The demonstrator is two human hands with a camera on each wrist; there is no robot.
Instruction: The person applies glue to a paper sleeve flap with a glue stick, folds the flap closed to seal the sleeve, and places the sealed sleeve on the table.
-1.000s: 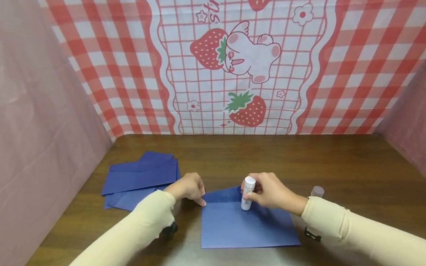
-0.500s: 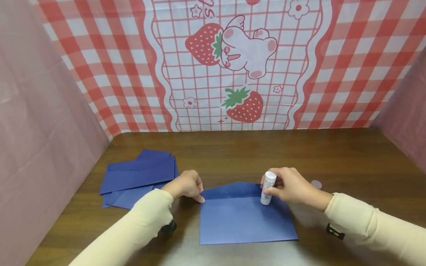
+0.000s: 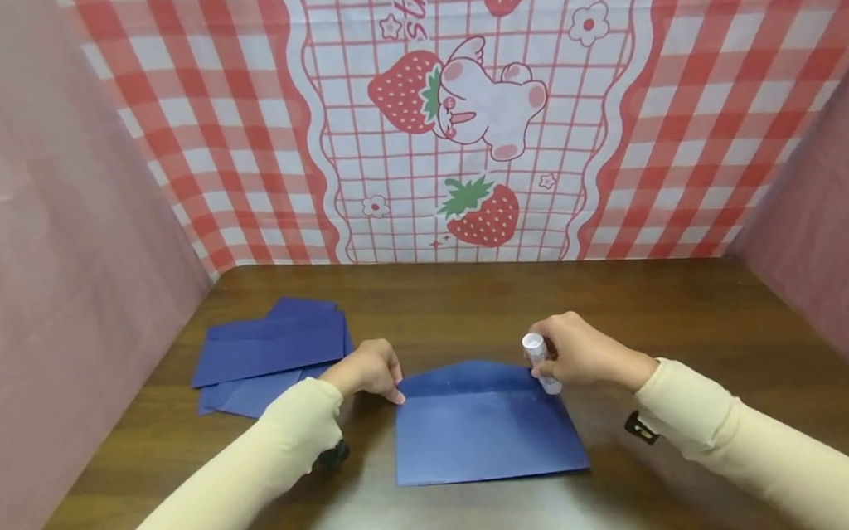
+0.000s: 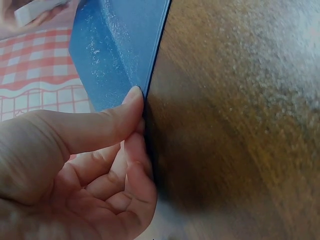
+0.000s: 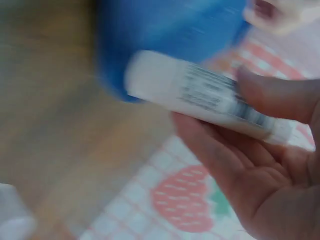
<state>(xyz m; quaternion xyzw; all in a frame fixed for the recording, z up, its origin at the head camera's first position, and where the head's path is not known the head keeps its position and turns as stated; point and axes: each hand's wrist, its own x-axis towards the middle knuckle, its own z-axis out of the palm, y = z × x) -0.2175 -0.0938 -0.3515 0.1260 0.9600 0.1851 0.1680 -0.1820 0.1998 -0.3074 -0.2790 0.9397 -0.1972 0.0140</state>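
A blue envelope (image 3: 486,435) lies on the table with its flap (image 3: 471,375) unfolded away from me. My left hand (image 3: 375,370) pinches the envelope's left corner between thumb and fingers. Shiny white streaks show on the flap (image 4: 97,55) in the left wrist view. In my right hand (image 3: 581,351) is a white glue stick (image 3: 536,352), gripped between thumb and fingers and tilted at the envelope's upper right corner. Its barcode label shows in the blurred right wrist view, where the lower end of the glue stick (image 5: 155,77) overlaps the envelope.
More blue envelopes (image 3: 270,352) lie in a loose pile at the left. A small whitish translucent piece (image 5: 12,215) sits on the wooden table (image 3: 645,306), hidden in the head view. A red-and-white checked cloth (image 3: 250,145) hangs behind the table.
My right hand has moved the glue stick rightward along the envelope's flap line to the right corner, and the stick now tilts. My left hand keeps its pinch at the left corner.
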